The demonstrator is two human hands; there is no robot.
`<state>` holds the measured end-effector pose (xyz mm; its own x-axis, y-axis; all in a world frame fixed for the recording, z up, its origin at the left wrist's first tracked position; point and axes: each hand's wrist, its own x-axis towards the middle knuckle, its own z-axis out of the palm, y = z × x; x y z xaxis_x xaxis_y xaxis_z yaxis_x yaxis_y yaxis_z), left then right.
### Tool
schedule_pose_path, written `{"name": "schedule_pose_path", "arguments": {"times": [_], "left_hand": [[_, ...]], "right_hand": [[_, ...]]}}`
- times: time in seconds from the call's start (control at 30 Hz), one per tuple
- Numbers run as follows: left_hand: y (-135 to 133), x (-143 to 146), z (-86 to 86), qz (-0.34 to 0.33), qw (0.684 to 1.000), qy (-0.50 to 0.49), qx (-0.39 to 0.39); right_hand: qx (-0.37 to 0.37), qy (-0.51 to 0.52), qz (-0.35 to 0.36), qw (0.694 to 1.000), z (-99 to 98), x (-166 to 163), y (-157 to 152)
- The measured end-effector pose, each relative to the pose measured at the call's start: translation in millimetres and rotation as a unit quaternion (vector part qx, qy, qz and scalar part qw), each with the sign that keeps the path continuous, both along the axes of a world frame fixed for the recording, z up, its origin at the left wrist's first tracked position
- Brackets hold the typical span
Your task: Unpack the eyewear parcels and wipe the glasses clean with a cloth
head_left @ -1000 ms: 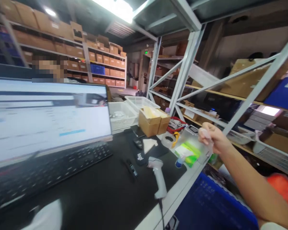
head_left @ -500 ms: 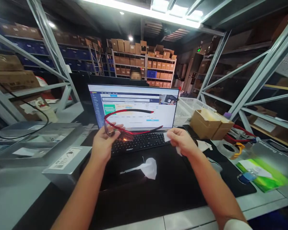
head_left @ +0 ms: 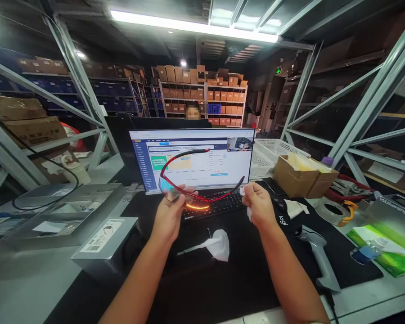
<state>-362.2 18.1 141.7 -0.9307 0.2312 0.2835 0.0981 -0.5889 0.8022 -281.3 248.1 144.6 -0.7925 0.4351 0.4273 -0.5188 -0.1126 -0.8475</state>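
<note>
Over desk mat (head_left: 249, 283) | left hand (head_left: 170, 217): glasses (head_left: 202, 198) ×1 | right hand (head_left: 259, 204): tissue (head_left: 242, 191) ×1

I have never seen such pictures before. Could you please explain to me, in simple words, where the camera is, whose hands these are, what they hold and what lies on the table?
There is no machine here: these are a person's own bare hands. The camera sits on that person's head and looks forward and down, so both arms reach in from the bottom.

The left hand holds glasses with a red and black frame. The right hand pinches a small white piece, perhaps tissue.

Beyond the hands are a keyboard and a lit screen. On the black mat lies a larger white piece; to the right lies a handheld scanner, and to the left stands a grey box with a label.
</note>
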Motion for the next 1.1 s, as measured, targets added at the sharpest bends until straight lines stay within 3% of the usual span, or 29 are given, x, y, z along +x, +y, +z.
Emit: {"name": "schedule_pose_path", "arguments": {"times": [0.17,0.3,0.5,0.6,0.7,0.83,0.97,1.1], "left_hand": [[2.3,20.3,0.5,-0.156,0.986,-0.005,-0.067],[14.2,37.1,-4.1,-0.260,0.959,-0.016,-0.109],[29.5,35.4,-19.1,-0.208,0.973,-0.026,-0.093],[30.1,33.3,-20.9,-0.201,0.976,-0.037,-0.076],[27.5,31.2,-18.1,-0.184,0.979,-0.056,-0.064],[16.9,22.8,-8.4,-0.115,0.990,-0.073,-0.023],[2.7,15.2,1.8,-0.060,0.995,-0.068,0.028],[-0.3,18.4,3.9,-0.057,0.996,-0.056,0.034]], "right_hand": [[0.032,-0.028,0.010,0.999,-5.1,-6.4,-5.6],[0.141,-0.058,0.071,0.986,-8.5,-7.7,-28.2],[0.256,-0.067,0.078,0.961,-9.3,-7.4,-33.0],[0.275,-0.076,0.105,0.953,-9.5,-9.7,-30.1],[0.220,-0.069,0.152,0.961,-10.2,-11.4,-28.9],[0.117,-0.081,0.245,0.959,-8.6,-8.8,-18.1],[0.071,-0.073,0.175,0.979,-5.2,-7.0,-2.9],[-0.026,-0.058,0.065,0.996,-8.7,-15.4,-6.0]]}}
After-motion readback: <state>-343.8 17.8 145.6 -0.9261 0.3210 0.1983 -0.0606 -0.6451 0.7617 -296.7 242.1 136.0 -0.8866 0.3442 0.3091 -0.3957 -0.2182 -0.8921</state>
